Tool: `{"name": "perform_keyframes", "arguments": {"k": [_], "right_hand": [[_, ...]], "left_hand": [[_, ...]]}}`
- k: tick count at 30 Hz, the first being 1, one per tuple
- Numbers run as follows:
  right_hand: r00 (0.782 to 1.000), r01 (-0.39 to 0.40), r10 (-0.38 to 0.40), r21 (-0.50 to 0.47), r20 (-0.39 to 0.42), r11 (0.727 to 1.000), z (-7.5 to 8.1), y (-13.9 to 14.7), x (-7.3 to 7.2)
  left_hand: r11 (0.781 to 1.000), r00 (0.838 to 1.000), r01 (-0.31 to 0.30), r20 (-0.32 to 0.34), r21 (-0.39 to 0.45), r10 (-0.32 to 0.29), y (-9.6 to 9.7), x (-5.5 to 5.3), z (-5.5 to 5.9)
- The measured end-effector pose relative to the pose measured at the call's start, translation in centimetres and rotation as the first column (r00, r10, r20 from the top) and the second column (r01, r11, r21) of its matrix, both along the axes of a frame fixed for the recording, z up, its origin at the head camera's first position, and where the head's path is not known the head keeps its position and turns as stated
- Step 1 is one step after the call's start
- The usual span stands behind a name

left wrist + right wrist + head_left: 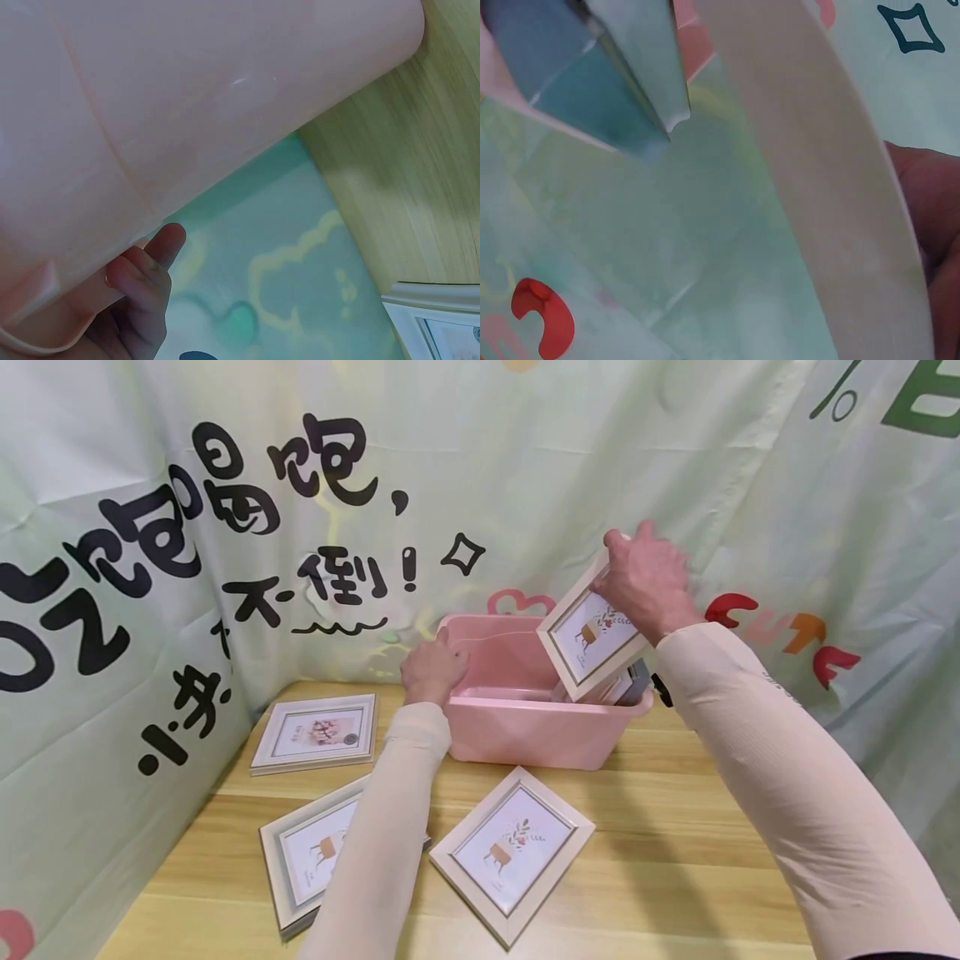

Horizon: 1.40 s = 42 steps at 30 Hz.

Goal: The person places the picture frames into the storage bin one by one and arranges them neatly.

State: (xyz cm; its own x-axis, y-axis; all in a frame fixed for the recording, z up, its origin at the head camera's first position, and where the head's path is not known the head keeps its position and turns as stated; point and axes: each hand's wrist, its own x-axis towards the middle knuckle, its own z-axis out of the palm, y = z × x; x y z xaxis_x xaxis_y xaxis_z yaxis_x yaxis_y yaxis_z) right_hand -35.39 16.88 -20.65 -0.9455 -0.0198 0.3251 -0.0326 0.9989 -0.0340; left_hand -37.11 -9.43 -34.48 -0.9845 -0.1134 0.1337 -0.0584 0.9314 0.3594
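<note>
A pink plastic bin (532, 733) stands at the back of the table. At its left end my left hand (433, 670) grips the rim, and in the left wrist view the fingers (142, 289) curl around that edge. My right hand (651, 578) holds a cream picture frame (572, 653) by its upper part, tilted over the bin's right end. The frame's print shows a plant in an orange pot on legs. In the right wrist view its pale edge (817, 172) runs beside the hand. More frames (617, 690) stand inside the bin at the right, partly hidden.
One picture frame (262, 735) lies at the back left of the wooden table (660, 827). Nearer, another frame (275, 868) lies partly under my left forearm, and a third frame (551, 881) lies before the bin. A printed curtain (480, 477) hangs behind and at the left.
</note>
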Motion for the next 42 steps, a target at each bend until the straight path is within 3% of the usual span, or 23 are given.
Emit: {"name": "perform_keyframes", "arguments": {"k": [26,42], "right_hand": [[0.998,0.052,-0.055,0.069,0.040,0.996,-2.6,-1.9,-1.3],[0.990,0.074,-0.087,0.113,0.111,0.991,-4.0,-2.9,-1.7]], "left_hand": [[1.000,1.000,-0.006,-0.003,-0.009,0.006,-0.1,-0.4,-0.3],[1.000,1.000,-0.002,0.005,-0.004,0.002,-0.2,-0.4,-0.1]]}}
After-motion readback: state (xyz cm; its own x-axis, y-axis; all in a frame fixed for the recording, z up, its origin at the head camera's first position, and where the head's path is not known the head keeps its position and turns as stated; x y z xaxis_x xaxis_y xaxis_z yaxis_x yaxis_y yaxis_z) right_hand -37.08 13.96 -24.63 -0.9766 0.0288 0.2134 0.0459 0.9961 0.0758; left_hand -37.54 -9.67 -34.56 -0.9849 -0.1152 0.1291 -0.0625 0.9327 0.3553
